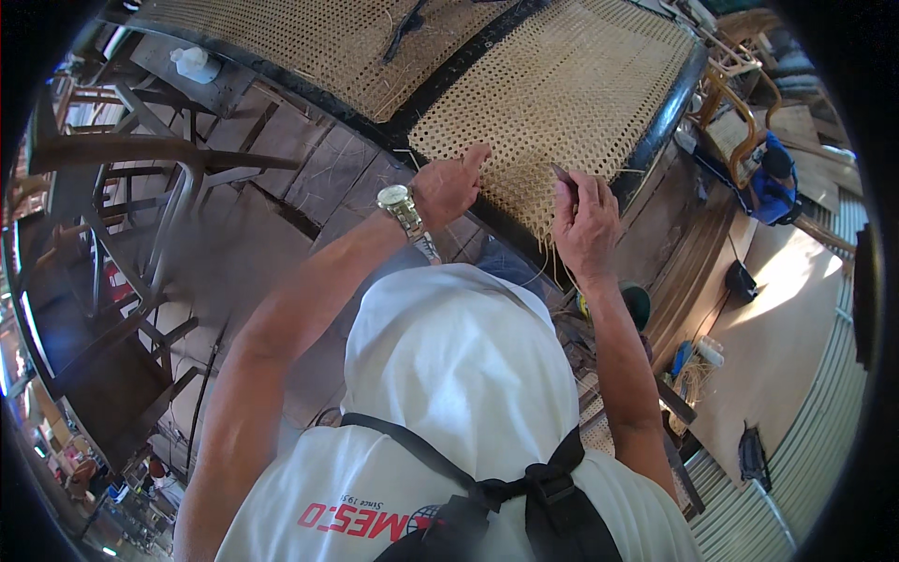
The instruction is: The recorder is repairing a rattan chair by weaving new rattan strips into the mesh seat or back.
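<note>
A woven cane panel (pixel 552 89) in a black frame (pixel 655 131) lies in front of me, with loose cane strands hanging from its near corner. My left hand (pixel 449 187), with a metal watch (pixel 395 199) on the wrist, rests at the panel's near left edge. One finger is stretched out over the weave; the others are partly hidden. On the near right side, my right hand (pixel 588 225) pinches a small dark pointed tool (pixel 561 174) just over the cane. Most of the tool is covered by my fingers, so its exact kind does not show.
Another cane section (pixel 318 47) of the frame extends to the far left, a dark strip lying on it. Wooden chair frames (pixel 169 187) crowd the left side. A white container (pixel 195 64) stands beyond them. At right, a person in blue (pixel 775 183) is near a curved wooden chair (pixel 735 117).
</note>
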{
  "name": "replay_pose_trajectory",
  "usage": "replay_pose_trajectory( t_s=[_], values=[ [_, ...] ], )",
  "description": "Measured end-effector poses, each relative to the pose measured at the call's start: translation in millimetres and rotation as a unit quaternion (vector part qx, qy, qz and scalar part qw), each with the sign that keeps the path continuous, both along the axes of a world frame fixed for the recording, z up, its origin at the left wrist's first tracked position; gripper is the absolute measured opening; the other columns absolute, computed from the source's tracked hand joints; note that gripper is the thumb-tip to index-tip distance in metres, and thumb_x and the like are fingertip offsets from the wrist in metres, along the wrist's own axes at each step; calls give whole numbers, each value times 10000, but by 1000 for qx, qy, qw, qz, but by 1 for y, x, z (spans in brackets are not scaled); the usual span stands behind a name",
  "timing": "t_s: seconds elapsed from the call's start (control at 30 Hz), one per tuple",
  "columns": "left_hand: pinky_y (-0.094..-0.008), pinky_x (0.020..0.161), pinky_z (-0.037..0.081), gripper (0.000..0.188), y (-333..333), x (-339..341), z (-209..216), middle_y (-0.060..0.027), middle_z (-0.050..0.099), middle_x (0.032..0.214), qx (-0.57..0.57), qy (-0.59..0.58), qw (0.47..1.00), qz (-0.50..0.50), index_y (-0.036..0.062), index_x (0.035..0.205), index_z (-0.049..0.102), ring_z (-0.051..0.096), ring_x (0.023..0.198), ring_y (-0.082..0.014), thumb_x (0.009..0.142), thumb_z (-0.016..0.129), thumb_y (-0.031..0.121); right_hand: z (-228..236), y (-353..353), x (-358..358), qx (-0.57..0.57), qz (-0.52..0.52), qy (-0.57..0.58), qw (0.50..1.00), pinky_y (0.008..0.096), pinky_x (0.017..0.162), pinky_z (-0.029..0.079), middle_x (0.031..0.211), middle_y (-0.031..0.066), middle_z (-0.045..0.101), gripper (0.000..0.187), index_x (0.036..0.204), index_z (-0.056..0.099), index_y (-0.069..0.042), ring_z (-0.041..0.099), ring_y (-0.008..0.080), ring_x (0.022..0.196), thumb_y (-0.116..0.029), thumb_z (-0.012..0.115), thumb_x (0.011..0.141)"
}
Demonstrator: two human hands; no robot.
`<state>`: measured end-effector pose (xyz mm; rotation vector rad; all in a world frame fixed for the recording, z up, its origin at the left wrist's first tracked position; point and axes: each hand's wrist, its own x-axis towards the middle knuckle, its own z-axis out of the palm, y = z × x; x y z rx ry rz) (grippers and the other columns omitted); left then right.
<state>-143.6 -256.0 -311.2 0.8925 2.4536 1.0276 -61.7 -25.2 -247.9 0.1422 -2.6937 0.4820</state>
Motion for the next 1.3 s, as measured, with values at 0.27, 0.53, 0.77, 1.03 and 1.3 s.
replay_pose_trajectory(
  t_s=[0.27, 0.53, 0.77, 1.03, 1.3],
  values=[
    [-405, 737, 548, 510, -7, -18, 1, -115, 721, 900, 64, -68, 996, 7, 51, 1300, 473, 704, 807, -312, 837, 688, 72, -3, 2, 0, -5, -10, 2, 1000, 435, 789, 468, 948, 121, 589, 196, 1129, 550, -88, 601, 325, 886, -190, 604, 970],
    [-400, 727, 537, 161, -9, -58, -19, -106, 719, 857, 64, -31, 986, -152, 87, 945, 737, 699, 818, -281, 796, 769, 141, -4, 0, -3, -5, -13, 1, 1000, 442, 789, 466, 935, 122, 592, 182, 1113, 555, -84, 597, 337, 885, -168, 609, 960],
    [-415, 767, 531, 136, 0, -73, -9, -105, 695, 855, 3, -21, 960, -280, 80, 964, 723, 674, 854, -302, 858, 725, 166, -6, -1, -2, -18, -16, 11, 1000, 434, 789, 466, 935, 128, 602, 176, 1100, 573, -80, 596, 339, 874, -165, 617, 951],
    [-437, 790, 534, 144, 1, -73, -20, -106, 701, 891, 5, 75, 941, -330, 88, 965, 723, 674, 891, -322, 884, 684, 201, -7, -2, -3, -13, -29, -2, 999, 427, 794, 468, 941, 134, 605, 173, 1088, 592, -69, 595, 338, 878, -169, 618, 950],
    [-465, 721, 557, 130, 5, -53, 3, -113, 702, 833, -90, 77, 966, -230, 128, 860, 708, 695, 826, -341, 825, 701, 253, -3, -4, -3, -3, -32, -3, 999, 442, 785, 470, 952, 142, 608, 187, 1097, 591, -59, 593, 347, 880, -168, 623, 948]
  ],
)
